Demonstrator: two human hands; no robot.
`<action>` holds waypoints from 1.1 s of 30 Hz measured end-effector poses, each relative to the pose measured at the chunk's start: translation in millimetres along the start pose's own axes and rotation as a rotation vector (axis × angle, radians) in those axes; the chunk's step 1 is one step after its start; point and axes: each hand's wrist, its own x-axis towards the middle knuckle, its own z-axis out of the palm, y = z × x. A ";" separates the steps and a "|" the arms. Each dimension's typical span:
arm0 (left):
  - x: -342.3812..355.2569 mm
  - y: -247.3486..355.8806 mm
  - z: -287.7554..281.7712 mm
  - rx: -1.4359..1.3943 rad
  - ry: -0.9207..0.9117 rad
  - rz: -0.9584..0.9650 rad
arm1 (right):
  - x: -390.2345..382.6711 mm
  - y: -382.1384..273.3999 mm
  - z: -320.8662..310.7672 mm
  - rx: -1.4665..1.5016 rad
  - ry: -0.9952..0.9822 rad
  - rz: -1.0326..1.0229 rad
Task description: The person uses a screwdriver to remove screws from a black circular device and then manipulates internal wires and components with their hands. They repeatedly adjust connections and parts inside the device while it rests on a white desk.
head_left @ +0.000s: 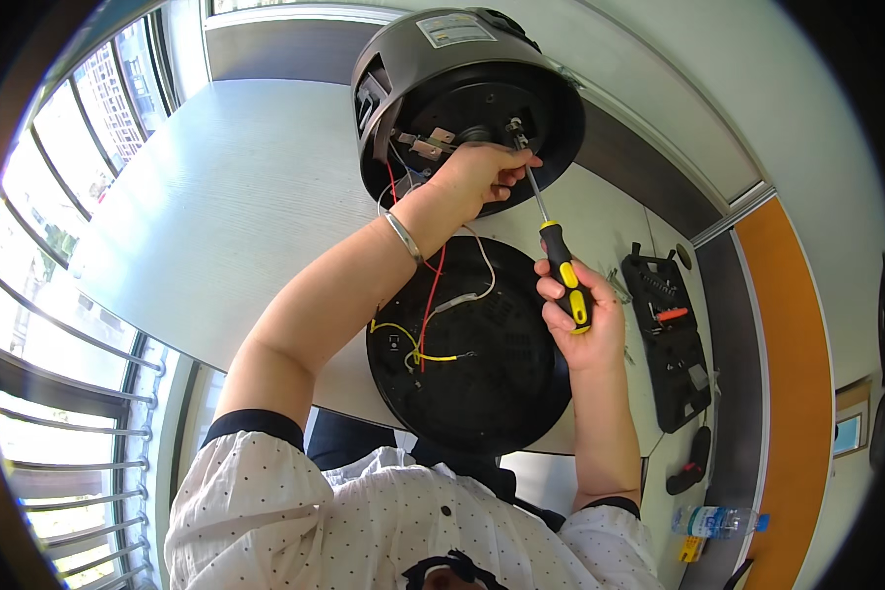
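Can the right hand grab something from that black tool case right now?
Probably not with a free grip: the right hand has its fingers around a screwdriver. The black tool case lies close by, though, and nothing tall seems to block the way.

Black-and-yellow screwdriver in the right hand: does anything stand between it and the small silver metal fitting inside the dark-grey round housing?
Nothing visible blocks the screwdriver. Fingertips of the left hand are beside its shaft, near the fitting in the housing; whether its tip touches is unclear.
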 end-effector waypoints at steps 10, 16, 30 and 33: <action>-2.0 -1.0 11.9 -0.016 0.183 0.015 | -6.2 12.3 35.4 -0.877 0.303 -0.281; -9.1 0.9 16.2 0.003 0.255 0.050 | -8.0 12.2 43.7 -0.547 0.246 -0.194; 13.8 5.4 -20.5 -0.039 0.050 0.034 | 1.9 1.1 20.5 0.082 0.088 0.000; 10.7 2.7 -11.1 -0.013 0.136 0.041 | -5.4 -2.5 27.2 -0.293 0.174 -0.108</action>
